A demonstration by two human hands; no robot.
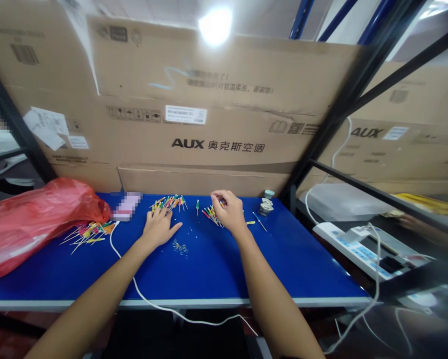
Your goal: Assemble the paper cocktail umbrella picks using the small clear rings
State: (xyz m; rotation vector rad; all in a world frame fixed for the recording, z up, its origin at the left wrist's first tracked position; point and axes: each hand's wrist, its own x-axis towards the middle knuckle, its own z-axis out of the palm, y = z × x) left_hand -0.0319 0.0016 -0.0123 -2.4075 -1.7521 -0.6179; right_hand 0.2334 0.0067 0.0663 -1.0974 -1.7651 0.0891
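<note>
My left hand (159,228) lies with its fingers stretched out and thumb apart, fingertips on a pile of small colourful folded paper parasol picks (175,202). My right hand (227,209) is raised a little over a second group of picks (209,214), its fingers curled toward the thumb. Whatever it may hold between the fingertips is too small to make out. Between the hands lies a single green pick (197,207). Several small clear rings (180,248) are scattered on the blue table (209,276) nearer to me.
A red plastic bag (40,219) sits at left, with more picks (91,232) by its mouth. Beside it lies a phone (126,205) with a white cable (145,297). Small tubs (266,205) and a blue pick (260,222) are at right. Cardboard (141,134) stands behind; a power strip (353,249) is far right.
</note>
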